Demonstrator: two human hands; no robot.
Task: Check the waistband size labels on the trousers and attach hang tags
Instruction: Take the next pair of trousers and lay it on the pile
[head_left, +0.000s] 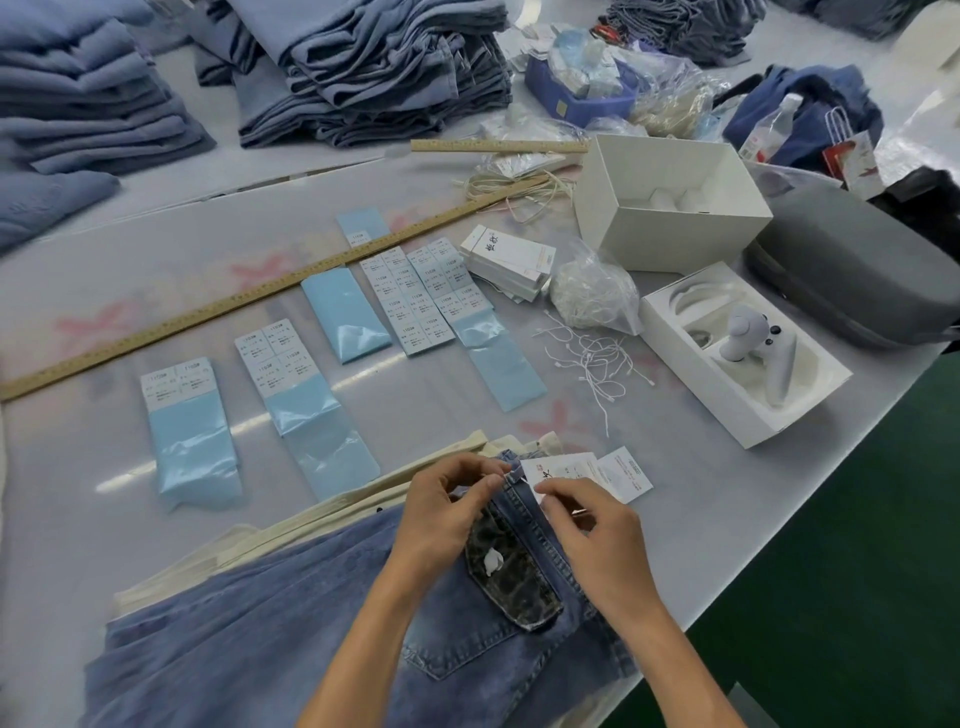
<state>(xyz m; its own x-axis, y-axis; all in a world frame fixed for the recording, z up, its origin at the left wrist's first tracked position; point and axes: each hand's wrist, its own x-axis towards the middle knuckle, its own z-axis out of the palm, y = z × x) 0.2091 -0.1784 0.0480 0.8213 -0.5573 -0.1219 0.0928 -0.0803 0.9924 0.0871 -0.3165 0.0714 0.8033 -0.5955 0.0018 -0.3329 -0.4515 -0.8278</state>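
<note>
Blue denim trousers (291, 623) lie at the near table edge, waistband toward the right, a dark leather patch (511, 571) on the waistband. My left hand (447, 512) pinches the top of the waistband just left of the patch. My right hand (587, 530) pinches the waistband edge beside two white hang tags (587, 473) that lie at the band's end. Whether a string is between my fingers I cannot tell. Loose white tag strings (592, 358) lie beyond, and a stack of white hang tags (511, 262) sits farther back.
Light-blue sticker sheets (192, 415) with size labels lie in rows mid-table. A long wooden ruler (249, 296) runs diagonally. White boxes (670, 202), a controller tray (743, 353), a grey case (857, 270) and a bag of strings (592, 291) crowd the right. Folded denim stacks (374, 67) fill the back.
</note>
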